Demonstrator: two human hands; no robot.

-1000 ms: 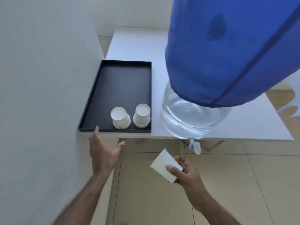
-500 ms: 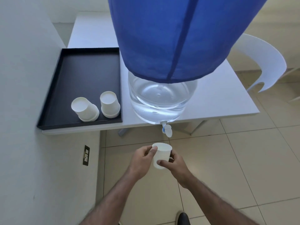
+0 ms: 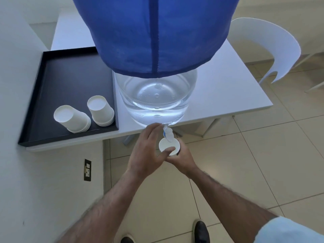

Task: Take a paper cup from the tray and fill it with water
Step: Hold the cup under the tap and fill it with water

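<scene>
A white paper cup (image 3: 168, 145) stands upright just below the small blue-and-white tap (image 3: 168, 133) of the water jug (image 3: 156, 97). My right hand (image 3: 183, 159) grips the cup from below and behind. My left hand (image 3: 149, 148) is spread beside it, its fingertips up at the tap's stem and its thumb lying across the cup's near rim. No water stream is visible. The black tray (image 3: 70, 76) lies on the table to the left, with two upside-down stacks of paper cups (image 3: 73, 120) (image 3: 101, 111) at its front right corner.
The jug, clear at the bottom and under a blue cloth cover (image 3: 154, 32), stands at the front edge of the white table (image 3: 220, 95). A wall with a socket (image 3: 87, 170) is on the left. A white chair (image 3: 263, 46) stands at the right, on a tiled floor.
Both hands have risen with the cup, from below the tap to right under it. My left hand has left the cup's side and reached up to the tap.
</scene>
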